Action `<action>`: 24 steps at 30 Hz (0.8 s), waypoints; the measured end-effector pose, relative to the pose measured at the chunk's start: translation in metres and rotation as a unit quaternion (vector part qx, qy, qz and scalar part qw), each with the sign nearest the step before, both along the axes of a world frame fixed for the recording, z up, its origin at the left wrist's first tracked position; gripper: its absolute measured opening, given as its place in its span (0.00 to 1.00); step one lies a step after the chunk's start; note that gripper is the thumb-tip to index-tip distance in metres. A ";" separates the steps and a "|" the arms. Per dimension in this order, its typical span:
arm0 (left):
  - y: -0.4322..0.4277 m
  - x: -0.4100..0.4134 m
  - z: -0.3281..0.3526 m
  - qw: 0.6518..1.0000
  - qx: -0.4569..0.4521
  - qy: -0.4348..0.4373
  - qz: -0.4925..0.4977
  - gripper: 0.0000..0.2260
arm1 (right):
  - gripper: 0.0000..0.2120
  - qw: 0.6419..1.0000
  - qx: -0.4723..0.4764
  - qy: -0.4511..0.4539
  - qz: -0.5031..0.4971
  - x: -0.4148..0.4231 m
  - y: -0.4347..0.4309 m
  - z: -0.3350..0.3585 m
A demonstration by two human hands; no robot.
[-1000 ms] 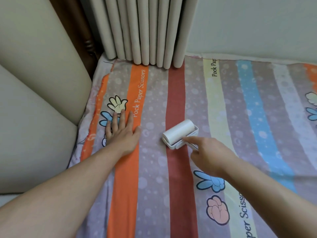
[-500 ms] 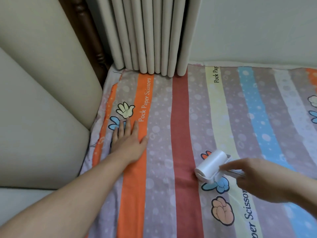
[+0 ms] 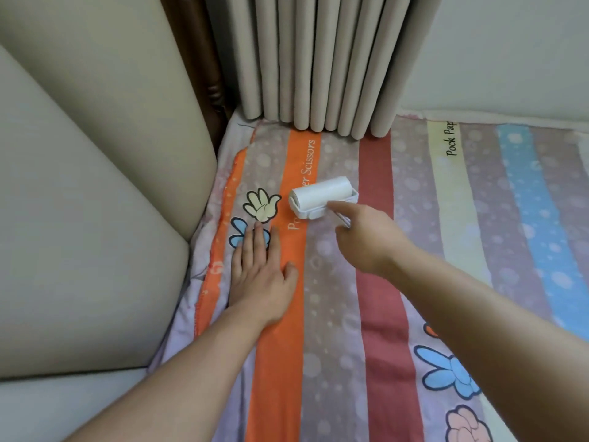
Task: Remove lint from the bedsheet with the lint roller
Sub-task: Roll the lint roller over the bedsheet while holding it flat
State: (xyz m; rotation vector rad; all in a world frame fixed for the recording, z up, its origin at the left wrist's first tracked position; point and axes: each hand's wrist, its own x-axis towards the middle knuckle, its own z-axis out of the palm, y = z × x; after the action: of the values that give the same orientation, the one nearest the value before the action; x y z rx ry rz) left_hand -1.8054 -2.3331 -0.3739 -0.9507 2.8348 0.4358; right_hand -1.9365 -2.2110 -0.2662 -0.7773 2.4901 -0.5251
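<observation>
Two hands: my right hand (image 3: 373,247) fingers (image 3: 342,208) grasp the lint roller (image 3: 322,196), at eleven o'clock on the orange stripe (image 3: 302,161); my left hand (image 3: 264,275) lies released, flat on the bedsheet (image 3: 414,202). I judge rolling underway, with the three o'clock side left to do.

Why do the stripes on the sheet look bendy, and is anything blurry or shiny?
Head view: the wide-angle lens curves the stripes on the sheet and fans out the curtain folds. The light is soft and even, with only faint shadows beside the left hand and the roller. There is no glare. The right hand holding the roller looks fairly sharp.
</observation>
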 end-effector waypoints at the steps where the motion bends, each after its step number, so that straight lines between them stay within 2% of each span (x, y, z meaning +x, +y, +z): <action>1: 0.000 0.000 0.000 1.000 0.002 0.001 0.001 0.38 | 0.28 1.000 0.008 -0.003 -0.004 -0.001 -0.005 -0.006; 4: -0.001 -0.001 0.001 1.000 0.010 -0.007 0.004 0.34 | 0.28 0.999 0.044 -0.001 0.015 0.004 -0.001 -0.017; 8: -0.003 -0.002 0.003 1.000 0.017 -0.018 -0.002 0.34 | 0.28 0.997 0.071 0.018 0.038 0.019 0.034 -0.016; 13: -0.005 0.000 0.011 0.998 0.055 -0.027 -0.003 0.33 | 0.26 0.992 0.113 -0.003 0.058 0.040 0.087 -0.001; 21: -0.001 -0.001 0.017 0.999 0.035 -0.018 0.009 0.36 | 0.26 0.977 0.192 -0.041 0.084 0.057 0.157 0.022; 24: 0.000 0.002 0.023 0.999 -0.012 -0.031 0.006 0.38 | 0.25 0.972 0.206 -0.082 0.076 0.050 0.173 0.040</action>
State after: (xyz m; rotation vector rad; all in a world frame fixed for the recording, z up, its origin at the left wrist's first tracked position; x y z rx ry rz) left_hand -1.8030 -2.3329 -0.3505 -0.9699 2.7863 0.3694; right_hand -1.8866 -2.0383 -0.2261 -0.7149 2.2546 -0.0101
